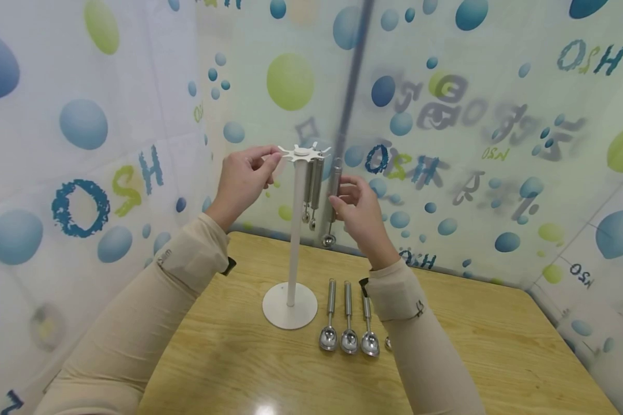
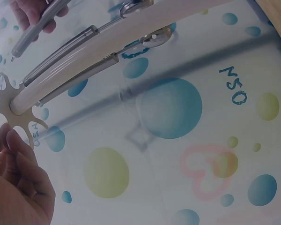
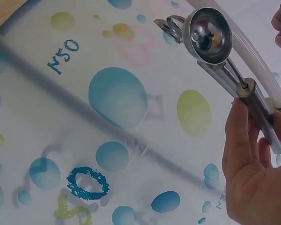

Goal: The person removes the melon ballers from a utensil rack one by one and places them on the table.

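A white hanging rack (image 1: 295,236) with a round base and a star-shaped top of hooks stands on the table. My left hand (image 1: 246,176) pinches one hook at the left of its top. To the right of the rack, my right hand (image 1: 362,213) holds a steel melon baller (image 3: 208,36) by the handle, bowl downward and apart from the hooks. Two more steel scoops (image 1: 315,187) hang from the rack between the pole and my right hand; in the left wrist view their bowls (image 2: 157,37) are partly cut off or covered by the pole.
Three larger oval-bowled scoops (image 1: 349,341) lie in a row on the wooden table (image 1: 228,346), right of the rack base. Part of another bowl (image 1: 388,343) shows beside my right sleeve. Patterned curtains (image 1: 446,144) enclose the table's far side and flanks.
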Demonstrator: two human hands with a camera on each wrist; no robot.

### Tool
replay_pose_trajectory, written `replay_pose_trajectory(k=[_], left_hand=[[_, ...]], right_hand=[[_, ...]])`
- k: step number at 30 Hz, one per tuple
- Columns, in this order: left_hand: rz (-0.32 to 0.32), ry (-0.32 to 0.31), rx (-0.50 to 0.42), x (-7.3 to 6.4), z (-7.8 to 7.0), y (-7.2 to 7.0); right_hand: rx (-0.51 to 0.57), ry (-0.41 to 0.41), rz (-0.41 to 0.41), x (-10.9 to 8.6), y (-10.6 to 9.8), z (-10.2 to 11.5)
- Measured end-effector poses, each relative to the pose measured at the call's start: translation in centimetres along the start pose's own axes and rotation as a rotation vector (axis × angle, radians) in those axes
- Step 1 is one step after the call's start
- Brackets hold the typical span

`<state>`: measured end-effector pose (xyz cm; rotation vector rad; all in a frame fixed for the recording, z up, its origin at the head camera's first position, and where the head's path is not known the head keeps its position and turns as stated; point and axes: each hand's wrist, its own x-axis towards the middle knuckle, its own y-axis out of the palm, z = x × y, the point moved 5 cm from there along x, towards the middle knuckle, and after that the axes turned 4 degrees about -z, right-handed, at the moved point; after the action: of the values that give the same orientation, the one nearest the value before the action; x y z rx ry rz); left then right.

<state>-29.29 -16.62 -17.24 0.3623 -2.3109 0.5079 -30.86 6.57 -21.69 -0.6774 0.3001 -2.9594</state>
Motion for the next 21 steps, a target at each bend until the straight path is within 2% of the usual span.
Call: replay_pose_trajectory(k=[13, 21], left_hand=[[-0.004, -0.005, 0.004, 0.0, 0.1, 0.0], [-0.006, 0.006, -0.01, 0.0, 0.3, 0.1]], right_hand=[[-0.004, 0.032, -0.041, -0.1, -1.6, -0.9], [-0.059, 0.038, -0.028, -0.1, -2.0, -2.2]])
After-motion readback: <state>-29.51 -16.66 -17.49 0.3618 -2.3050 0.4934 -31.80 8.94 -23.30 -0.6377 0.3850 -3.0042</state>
